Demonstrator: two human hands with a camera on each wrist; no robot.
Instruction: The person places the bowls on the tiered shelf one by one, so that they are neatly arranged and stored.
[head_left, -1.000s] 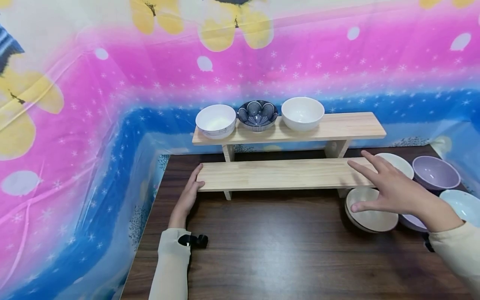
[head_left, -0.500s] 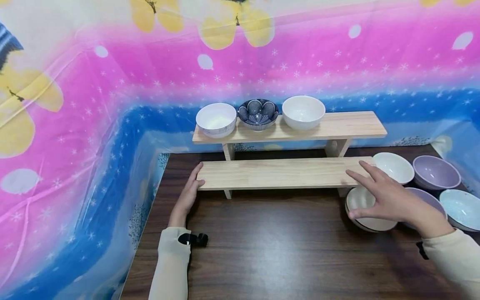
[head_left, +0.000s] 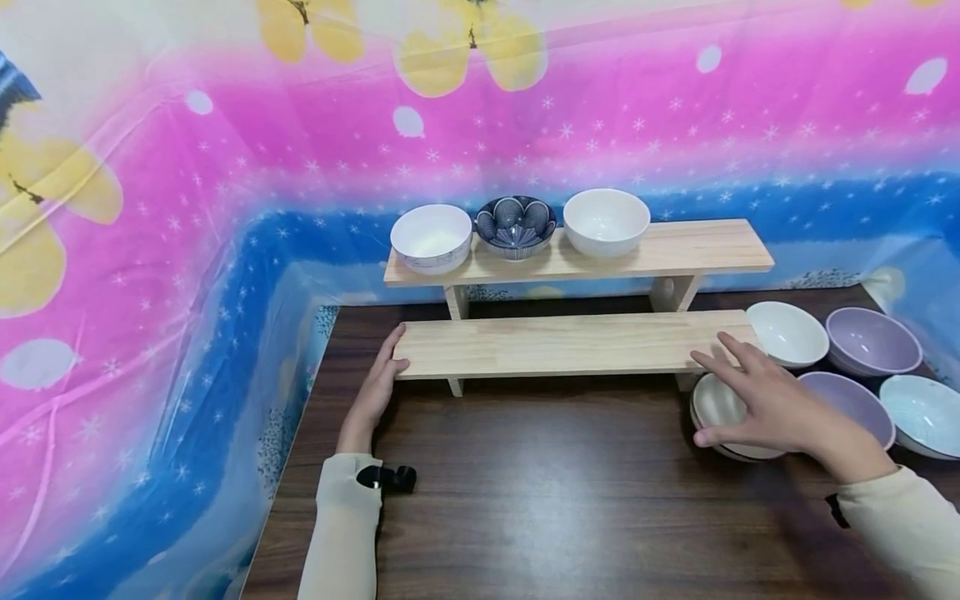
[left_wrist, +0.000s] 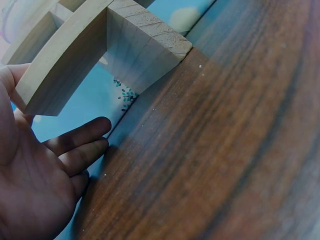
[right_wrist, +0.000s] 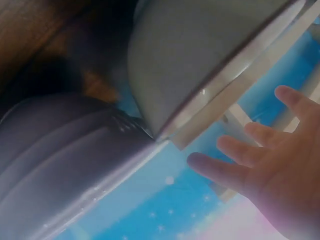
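My left hand (head_left: 375,392) grips the left end of the lower board of a two-step wooden shelf (head_left: 540,346). In the left wrist view its thumb and forefinger are at the board's end, while the other fingers (left_wrist: 82,155) lie loose below. Over a cream bowl (head_left: 714,402) at the board's right end hovers my right hand (head_left: 783,408), fingers spread and holding nothing. That bowl appears stacked on another. The right wrist view shows the cream bowl's side (right_wrist: 185,55) beyond the fingertips, beside a purple bowl (right_wrist: 65,165).
On the upper board (head_left: 705,250) stand a white bowl (head_left: 431,237), a dark patterned bowl (head_left: 516,229) and another white bowl (head_left: 606,223). More bowls crowd the right: white (head_left: 787,333), purple (head_left: 873,342), a second purple (head_left: 855,408) and pale blue (head_left: 926,417). A printed cloth hangs behind the table.
My right hand has lowered and drawn slightly toward me over the cream bowl, uncovering the white and nearer purple bowls. The left hand keeps its place on the shelf.
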